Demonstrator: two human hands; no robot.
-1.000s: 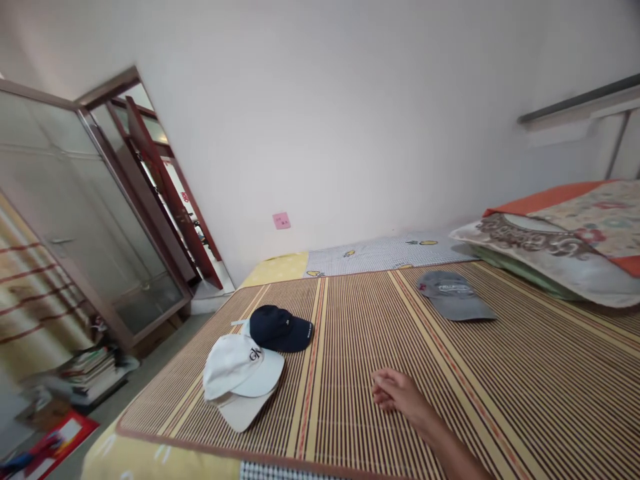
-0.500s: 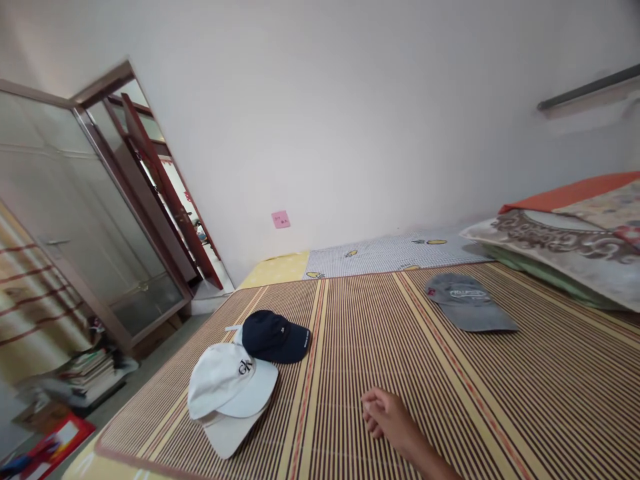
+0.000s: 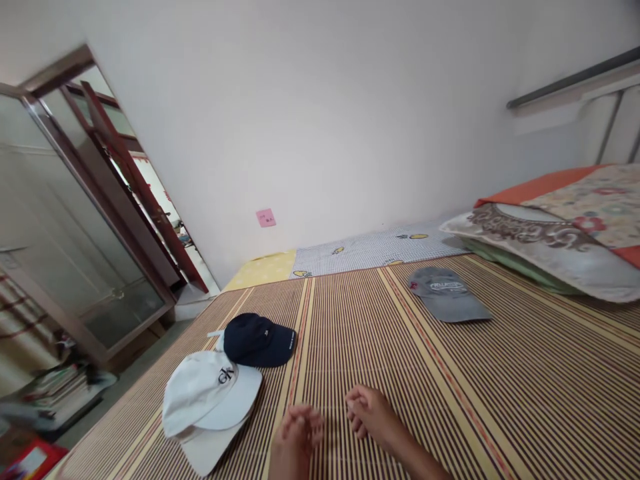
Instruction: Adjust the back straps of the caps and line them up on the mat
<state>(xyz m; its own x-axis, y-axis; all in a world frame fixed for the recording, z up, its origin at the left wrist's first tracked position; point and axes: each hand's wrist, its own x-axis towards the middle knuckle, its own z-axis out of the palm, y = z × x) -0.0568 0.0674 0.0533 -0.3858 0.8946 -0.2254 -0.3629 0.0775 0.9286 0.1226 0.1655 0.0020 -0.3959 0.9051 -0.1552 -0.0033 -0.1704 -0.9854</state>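
My left hand (image 3: 296, 430) is at the bottom middle, a little blurred, its fingers loosely bent and apart with nothing in them. To its right, my right hand (image 3: 369, 412) hovers over or rests on the striped mat, its fingers curled in and no object showing. Left of my left hand lies a white cap (image 3: 200, 390) with dark letters, stacked over another pale cap whose brim (image 3: 207, 453) sticks out below. A navy cap (image 3: 257, 340) sits just behind them, touching the white one. Farther back on the right is a grey cap (image 3: 445, 295), apart from both hands.
A striped bamboo mat (image 3: 345, 320) covers the bed. Pillows and folded bedding (image 3: 540, 247) lie at the right. A white wall (image 3: 350, 133) stands behind. To the left are a door (image 3: 65, 227) and a stack of books (image 3: 60, 393) on the floor.
My left hand has come into view from the bottom edge. The camera has turned slightly right, so the caps appear farther left. My right hand stays curled.
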